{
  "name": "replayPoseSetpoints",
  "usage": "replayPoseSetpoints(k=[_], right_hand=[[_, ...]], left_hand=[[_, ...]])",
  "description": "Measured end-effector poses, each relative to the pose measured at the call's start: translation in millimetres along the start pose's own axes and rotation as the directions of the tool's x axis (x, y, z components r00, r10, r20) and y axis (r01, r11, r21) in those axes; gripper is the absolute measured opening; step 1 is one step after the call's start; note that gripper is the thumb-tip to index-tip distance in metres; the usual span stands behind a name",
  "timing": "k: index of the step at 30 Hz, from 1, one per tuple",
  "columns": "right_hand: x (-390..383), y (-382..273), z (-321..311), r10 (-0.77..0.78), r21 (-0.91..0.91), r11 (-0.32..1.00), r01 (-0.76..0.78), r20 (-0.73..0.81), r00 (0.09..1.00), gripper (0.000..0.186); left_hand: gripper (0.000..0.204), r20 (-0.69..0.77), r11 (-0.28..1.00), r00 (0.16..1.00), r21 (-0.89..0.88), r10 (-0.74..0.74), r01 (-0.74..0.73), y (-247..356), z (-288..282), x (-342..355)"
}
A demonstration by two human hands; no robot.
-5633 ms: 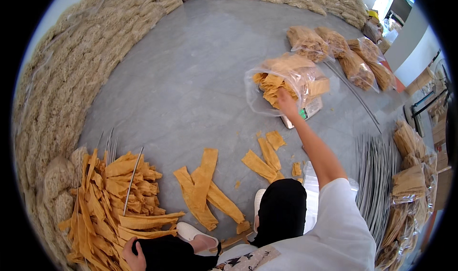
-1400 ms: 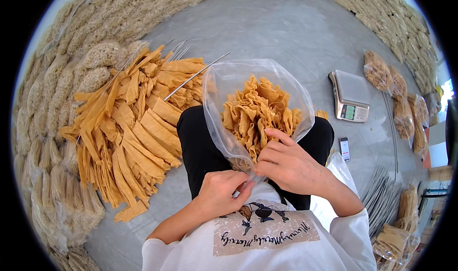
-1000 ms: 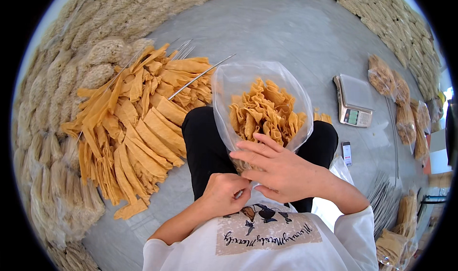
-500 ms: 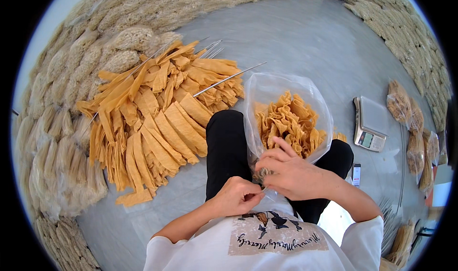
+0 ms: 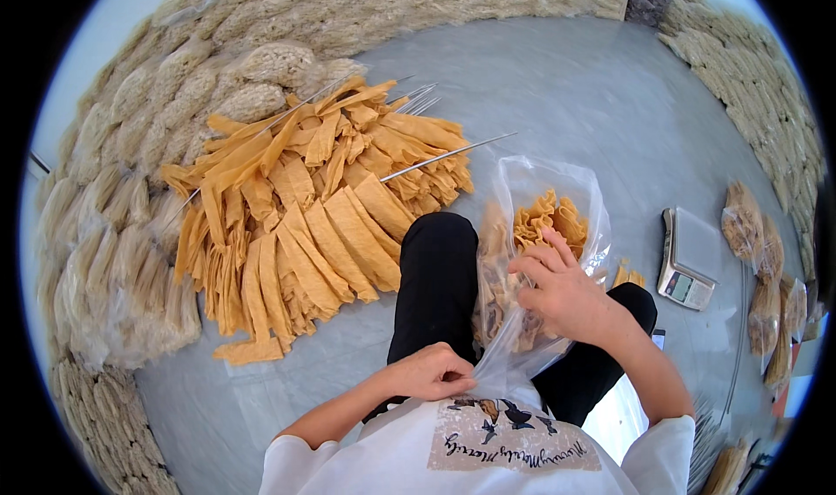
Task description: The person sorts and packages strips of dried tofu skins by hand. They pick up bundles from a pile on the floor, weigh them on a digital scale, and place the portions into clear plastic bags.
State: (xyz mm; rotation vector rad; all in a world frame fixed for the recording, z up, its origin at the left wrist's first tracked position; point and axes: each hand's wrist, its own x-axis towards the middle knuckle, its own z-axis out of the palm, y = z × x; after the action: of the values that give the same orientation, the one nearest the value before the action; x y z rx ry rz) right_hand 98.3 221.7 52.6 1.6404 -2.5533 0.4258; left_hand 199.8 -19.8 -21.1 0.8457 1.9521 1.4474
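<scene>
Between my knees stands a clear plastic bag (image 5: pixel 525 325) with its mouth tipped away from me. Ruffled yellow-orange dried strips (image 5: pixel 557 216) fill it and show in its mouth. My left hand (image 5: pixel 433 373) is closed, pinching the near end of the bag at my lap. At the bag's near side lies my right hand (image 5: pixel 562 290), fingers apart and bent, its fingertips by the strips. Its palm hides part of the bag. To the left, a large heap of flat yellow-orange strips (image 5: pixel 318 242) spreads over the floor.
Thin metal rods (image 5: pixel 448 157) lie on the heap. A digital scale (image 5: pixel 690 255) sits on the grey floor (image 5: pixel 557 86) to the right, near filled clear bags (image 5: pixel 742 221). Stacked pale dried bundles (image 5: pixel 131 260) line the left and far sides.
My right hand has moved up and right, away from my left hand, to the bag's mouth. The bag stands narrower, its near end drawn toward my lap. The view has shifted slightly.
</scene>
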Motion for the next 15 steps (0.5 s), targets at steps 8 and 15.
replayPoseSetpoints(k=[8,15], right_hand=[[-6.1,-9.1,0.9,-0.005,0.065,0.998,0.006,-0.018,1.000,0.020],[-17.5,4.9,-28.9,0.099,0.365,0.930,-0.046,-0.127,0.987,0.014]], left_hand=[[0.023,-0.433,0.979,0.898,0.137,-0.081,0.154,20.8,-12.6,51.8],[0.022,-0.301,0.971,0.945,0.233,0.127,-0.056,24.4,10.0,74.1]])
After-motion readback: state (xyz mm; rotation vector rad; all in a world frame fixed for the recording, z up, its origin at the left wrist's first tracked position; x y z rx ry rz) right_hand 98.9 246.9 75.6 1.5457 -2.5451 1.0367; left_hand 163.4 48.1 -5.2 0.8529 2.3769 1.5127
